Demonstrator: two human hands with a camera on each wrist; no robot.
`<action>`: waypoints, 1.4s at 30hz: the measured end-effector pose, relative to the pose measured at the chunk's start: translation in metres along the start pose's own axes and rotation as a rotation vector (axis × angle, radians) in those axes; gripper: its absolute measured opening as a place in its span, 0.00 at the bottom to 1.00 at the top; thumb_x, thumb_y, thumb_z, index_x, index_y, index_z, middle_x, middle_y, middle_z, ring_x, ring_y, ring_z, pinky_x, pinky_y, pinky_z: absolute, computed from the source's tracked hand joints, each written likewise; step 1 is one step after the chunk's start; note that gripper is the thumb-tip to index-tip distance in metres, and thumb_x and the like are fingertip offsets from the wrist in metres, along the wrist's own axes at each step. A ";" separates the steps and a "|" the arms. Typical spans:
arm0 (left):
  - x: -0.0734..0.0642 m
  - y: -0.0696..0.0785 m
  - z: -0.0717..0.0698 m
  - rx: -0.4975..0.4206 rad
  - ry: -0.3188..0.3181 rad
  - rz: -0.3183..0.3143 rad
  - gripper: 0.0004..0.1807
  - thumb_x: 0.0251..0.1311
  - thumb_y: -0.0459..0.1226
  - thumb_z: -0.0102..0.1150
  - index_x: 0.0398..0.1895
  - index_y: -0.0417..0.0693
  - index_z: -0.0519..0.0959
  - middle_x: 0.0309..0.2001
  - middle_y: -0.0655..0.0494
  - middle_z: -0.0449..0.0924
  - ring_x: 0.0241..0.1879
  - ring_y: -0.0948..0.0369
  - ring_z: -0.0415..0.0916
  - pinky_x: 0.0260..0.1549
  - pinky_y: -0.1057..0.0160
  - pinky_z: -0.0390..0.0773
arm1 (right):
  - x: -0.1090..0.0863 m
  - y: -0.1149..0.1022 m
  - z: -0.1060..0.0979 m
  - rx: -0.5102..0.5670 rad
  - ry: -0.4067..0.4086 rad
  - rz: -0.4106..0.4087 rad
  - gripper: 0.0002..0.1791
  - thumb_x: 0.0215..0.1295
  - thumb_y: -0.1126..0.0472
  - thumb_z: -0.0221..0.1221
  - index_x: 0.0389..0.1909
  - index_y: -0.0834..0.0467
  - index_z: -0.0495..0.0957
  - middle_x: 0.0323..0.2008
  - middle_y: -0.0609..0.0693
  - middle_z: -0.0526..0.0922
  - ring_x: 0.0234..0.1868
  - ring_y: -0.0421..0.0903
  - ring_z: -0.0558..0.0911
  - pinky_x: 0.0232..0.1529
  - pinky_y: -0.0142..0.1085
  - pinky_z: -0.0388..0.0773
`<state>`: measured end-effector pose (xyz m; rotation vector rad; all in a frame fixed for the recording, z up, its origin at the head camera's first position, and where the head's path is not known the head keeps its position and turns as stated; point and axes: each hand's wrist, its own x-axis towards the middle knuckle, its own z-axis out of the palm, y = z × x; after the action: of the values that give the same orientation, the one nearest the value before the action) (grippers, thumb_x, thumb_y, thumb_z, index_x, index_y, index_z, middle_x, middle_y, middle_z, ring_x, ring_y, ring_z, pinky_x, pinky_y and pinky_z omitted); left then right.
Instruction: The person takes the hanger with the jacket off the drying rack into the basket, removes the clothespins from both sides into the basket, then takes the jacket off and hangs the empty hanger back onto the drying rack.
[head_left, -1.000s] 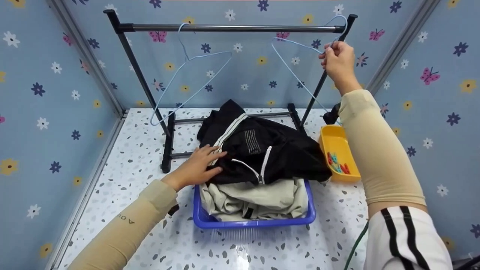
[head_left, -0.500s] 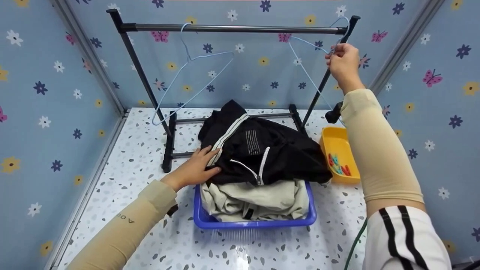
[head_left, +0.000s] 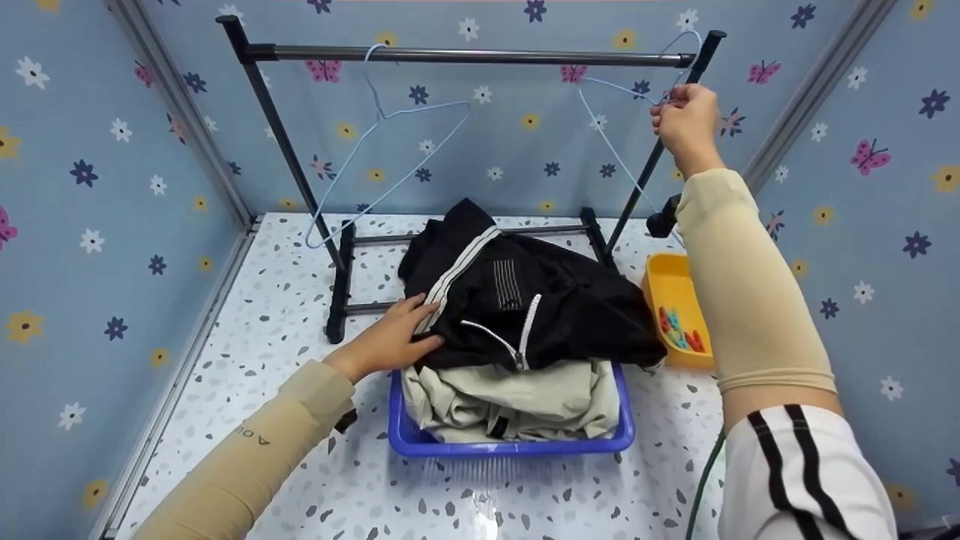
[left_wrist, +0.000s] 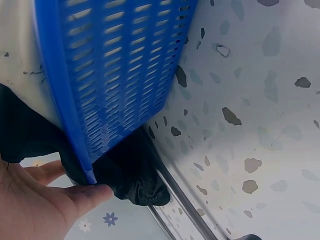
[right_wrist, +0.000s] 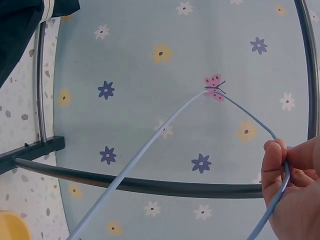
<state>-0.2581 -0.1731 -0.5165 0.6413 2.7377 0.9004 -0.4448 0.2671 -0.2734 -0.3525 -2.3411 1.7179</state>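
At the rack's right end my right hand (head_left: 688,124) pinches a light blue wire clothes hanger (head_left: 611,154) just below its hook, which overlaps the top rail. The right wrist view shows thumb and fingers closed round the hanger's neck (right_wrist: 286,175). My left hand (head_left: 394,336) rests with spread fingers on a black zip jacket (head_left: 577,300) with white trim. That jacket is heaped over a blue basket (head_left: 510,449). In the left wrist view, the left thumb lies by the basket's corner and the dark cloth (left_wrist: 132,175). Beige clothing (head_left: 540,390) fills the basket below the jacket.
A second blue hanger (head_left: 420,169) hangs near the left end of the black rack's rail (head_left: 480,55). To the right on the speckled floor stands a yellow tray (head_left: 660,274) holding several clothes pegs (head_left: 681,334). Flowered walls (head_left: 90,195) enclose the space.
My right hand has shifted slightly right, and the hanger in it has turned so its outline looks narrower. The left hand stays on the jacket, nearly unmoved.
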 end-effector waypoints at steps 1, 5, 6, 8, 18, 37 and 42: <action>0.000 0.000 0.000 0.001 0.004 0.002 0.41 0.80 0.50 0.61 0.87 0.39 0.66 0.88 0.25 0.55 0.88 0.25 0.51 0.87 0.27 0.57 | 0.000 0.000 0.001 -0.002 -0.006 0.005 0.19 0.88 0.70 0.48 0.72 0.57 0.74 0.45 0.43 0.82 0.44 0.37 0.83 0.45 0.22 0.83; -0.001 -0.001 0.002 0.001 0.011 0.003 0.40 0.80 0.50 0.62 0.87 0.38 0.66 0.88 0.26 0.55 0.88 0.26 0.52 0.87 0.28 0.58 | 0.001 0.004 0.005 -0.051 -0.031 0.015 0.23 0.86 0.72 0.48 0.74 0.58 0.74 0.44 0.42 0.82 0.42 0.37 0.83 0.44 0.23 0.84; -0.001 -0.001 0.003 0.000 0.012 0.003 0.40 0.80 0.50 0.62 0.87 0.38 0.66 0.88 0.26 0.55 0.88 0.26 0.52 0.87 0.27 0.58 | 0.001 0.005 0.006 -0.063 -0.036 0.018 0.23 0.85 0.73 0.48 0.75 0.59 0.74 0.44 0.42 0.82 0.42 0.37 0.83 0.44 0.23 0.84; -0.001 -0.001 0.003 -0.003 0.014 0.001 0.40 0.80 0.50 0.62 0.86 0.38 0.67 0.88 0.26 0.55 0.88 0.25 0.51 0.87 0.27 0.57 | 0.001 0.008 0.008 -0.079 -0.048 0.023 0.24 0.85 0.73 0.48 0.76 0.59 0.74 0.45 0.43 0.82 0.43 0.37 0.83 0.45 0.23 0.84; -0.001 0.001 0.004 -0.006 0.016 0.003 0.40 0.79 0.50 0.62 0.86 0.38 0.67 0.88 0.26 0.56 0.88 0.25 0.52 0.87 0.27 0.58 | 0.001 0.020 0.014 -0.118 -0.087 0.011 0.22 0.86 0.71 0.48 0.74 0.60 0.72 0.47 0.44 0.81 0.44 0.38 0.82 0.44 0.22 0.83; 0.003 0.005 -0.008 0.002 0.017 0.040 0.38 0.79 0.49 0.63 0.84 0.38 0.70 0.88 0.25 0.57 0.87 0.23 0.50 0.86 0.24 0.56 | -0.015 0.042 -0.012 -0.204 -0.127 -0.044 0.25 0.88 0.61 0.55 0.79 0.60 0.73 0.54 0.42 0.78 0.56 0.39 0.82 0.70 0.33 0.84; 0.003 0.006 -0.012 -0.015 0.014 0.039 0.38 0.79 0.50 0.64 0.84 0.40 0.71 0.88 0.27 0.56 0.89 0.25 0.49 0.87 0.25 0.55 | -0.026 0.048 -0.020 -0.212 -0.112 -0.076 0.23 0.88 0.58 0.56 0.78 0.56 0.75 0.58 0.42 0.79 0.62 0.40 0.80 0.78 0.39 0.79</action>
<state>-0.2619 -0.1738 -0.5037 0.6902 2.7377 0.9362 -0.4112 0.2907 -0.3142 -0.2031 -2.5887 1.4957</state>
